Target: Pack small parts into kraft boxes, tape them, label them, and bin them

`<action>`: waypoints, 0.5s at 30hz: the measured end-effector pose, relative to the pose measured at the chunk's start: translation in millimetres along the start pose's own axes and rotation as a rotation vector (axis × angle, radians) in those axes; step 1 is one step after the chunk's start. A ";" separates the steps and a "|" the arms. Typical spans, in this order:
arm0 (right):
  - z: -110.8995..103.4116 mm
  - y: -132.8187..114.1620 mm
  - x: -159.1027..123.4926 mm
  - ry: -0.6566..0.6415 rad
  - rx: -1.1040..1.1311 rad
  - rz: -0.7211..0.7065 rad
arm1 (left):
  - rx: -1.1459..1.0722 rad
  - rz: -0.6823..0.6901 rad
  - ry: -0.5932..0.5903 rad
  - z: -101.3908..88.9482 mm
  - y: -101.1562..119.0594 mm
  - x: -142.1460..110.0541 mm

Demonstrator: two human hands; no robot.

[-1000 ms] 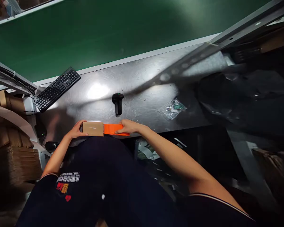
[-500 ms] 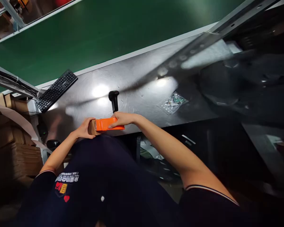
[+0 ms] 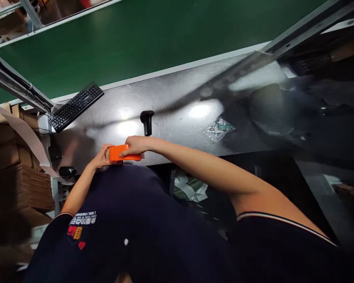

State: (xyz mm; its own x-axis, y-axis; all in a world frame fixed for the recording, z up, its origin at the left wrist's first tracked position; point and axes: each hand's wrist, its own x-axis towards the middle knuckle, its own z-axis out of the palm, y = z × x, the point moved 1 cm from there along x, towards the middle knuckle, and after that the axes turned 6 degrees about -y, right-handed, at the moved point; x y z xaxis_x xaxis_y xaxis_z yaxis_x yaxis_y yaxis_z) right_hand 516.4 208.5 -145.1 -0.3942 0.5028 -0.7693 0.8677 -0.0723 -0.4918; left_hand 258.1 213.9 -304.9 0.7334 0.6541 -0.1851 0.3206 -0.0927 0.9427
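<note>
Close to my body, at the near edge of the metal table, my two hands hold an orange box [image 3: 115, 153]. My right hand [image 3: 135, 145] grips its right part, thumb across the top face and fingers over the far side. My left hand [image 3: 101, 157] is closed around the left end, where a narrow brown cardboard part [image 3: 107, 154] shows between the fingers and the orange. How the brown and orange parts join is hidden. A black handheld barcode scanner [image 3: 147, 122] lies just beyond my right hand.
A black keyboard [image 3: 76, 107] lies at the table's left end. To the right is a clear plastic bag [image 3: 218, 129] with small parts. Behind the metal table [image 3: 171, 94] runs a green conveyor belt [image 3: 153, 43]. Flattened cardboard [image 3: 35, 188] is stacked at lower left; metal posts flank the table.
Both hands and the orange box sit a little further left. My hands are closer together, and much less of the brown cardboard shows at the left end.
</note>
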 end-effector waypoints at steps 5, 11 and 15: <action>4.1 65.7 -39.7 -0.024 0.099 0.035 | 0.046 0.018 -0.066 -0.7 -1.8 1.6; 21.6 95.1 -17.9 -0.020 0.086 0.038 | 0.089 -0.064 -0.121 -4.6 6.7 2.7; 23.3 79.1 10.2 0.030 -0.071 0.054 | 0.237 -0.033 -0.128 -9.4 15.4 2.2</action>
State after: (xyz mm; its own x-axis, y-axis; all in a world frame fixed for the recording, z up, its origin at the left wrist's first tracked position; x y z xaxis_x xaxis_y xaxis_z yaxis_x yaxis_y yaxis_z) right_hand 573.9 187.9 -201.4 -0.3380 0.5253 -0.7809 0.9070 -0.0396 -0.4192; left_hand 259.0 220.9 -288.3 0.7848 0.5612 -0.2628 0.4663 -0.2556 0.8469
